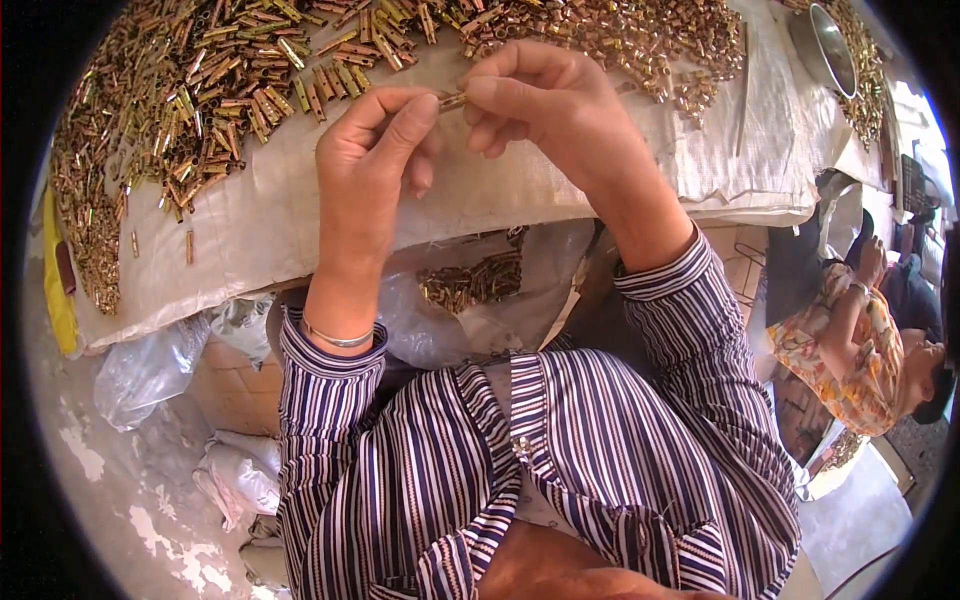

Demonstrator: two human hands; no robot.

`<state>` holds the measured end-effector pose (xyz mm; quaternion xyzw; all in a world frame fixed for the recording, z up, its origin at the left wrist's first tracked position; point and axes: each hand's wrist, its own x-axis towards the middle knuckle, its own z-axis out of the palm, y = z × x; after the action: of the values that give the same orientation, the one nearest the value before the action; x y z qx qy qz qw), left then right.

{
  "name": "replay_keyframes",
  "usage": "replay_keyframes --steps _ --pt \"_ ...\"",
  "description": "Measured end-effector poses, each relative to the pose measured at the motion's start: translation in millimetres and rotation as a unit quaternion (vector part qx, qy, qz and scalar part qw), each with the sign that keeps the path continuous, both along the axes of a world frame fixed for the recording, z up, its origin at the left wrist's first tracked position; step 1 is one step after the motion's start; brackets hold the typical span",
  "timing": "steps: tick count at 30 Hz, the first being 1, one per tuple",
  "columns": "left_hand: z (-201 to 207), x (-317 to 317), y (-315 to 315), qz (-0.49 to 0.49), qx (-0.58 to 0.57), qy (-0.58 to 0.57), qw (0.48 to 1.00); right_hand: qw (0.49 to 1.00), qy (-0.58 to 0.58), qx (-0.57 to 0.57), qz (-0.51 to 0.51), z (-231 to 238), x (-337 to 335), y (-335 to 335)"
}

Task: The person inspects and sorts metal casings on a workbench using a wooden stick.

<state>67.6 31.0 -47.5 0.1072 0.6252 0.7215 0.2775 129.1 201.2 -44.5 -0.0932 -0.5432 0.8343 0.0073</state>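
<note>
Above the near part of the table, my left hand (385, 135) and my right hand (545, 105) meet over a small brass-coloured metal sleeve (453, 101). Thumb and forefinger of each hand pinch one end of it; the fingertips hide most of the piece. Beyond my left hand spreads a heap of long slotted metal sleeves (200, 90), gold with a reddish and greenish sheen. Past my right hand lies a pile of shorter metal rings (640, 45). Two loose sleeves (189, 246) rest apart from the heap at the left.
A white sheet (270, 215) covers the table. At the far right stands a metal bowl (828, 50), with a thin rod (742, 90) nearer. Below the table edge an open bag holds more metal sleeves (470, 280). Another person (850, 340) in a flowered shirt sits at right.
</note>
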Motion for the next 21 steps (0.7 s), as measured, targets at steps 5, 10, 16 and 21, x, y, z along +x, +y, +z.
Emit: replay_keyframes --steps 5,10,16,21 --pt "-2.4 -1.7 -5.9 -0.004 -0.01 -0.027 1.0 0.999 -0.016 -0.034 0.007 -2.8 -1.8 -5.7" --pt "-1.1 3.5 2.1 0.017 0.032 -0.072 0.997 1.0 -0.015 -0.018 -0.018 -4.8 1.4 -8.1" --pt "-1.2 -1.0 -2.0 -0.042 0.082 -0.121 0.988 0.973 -0.005 -0.22 0.067 -14.5 4.2 -10.0" --pt "5.7 -1.2 -8.5 -0.087 0.096 -0.171 0.977 0.973 0.057 -0.201 0.097 -11.4 8.0 -16.7"
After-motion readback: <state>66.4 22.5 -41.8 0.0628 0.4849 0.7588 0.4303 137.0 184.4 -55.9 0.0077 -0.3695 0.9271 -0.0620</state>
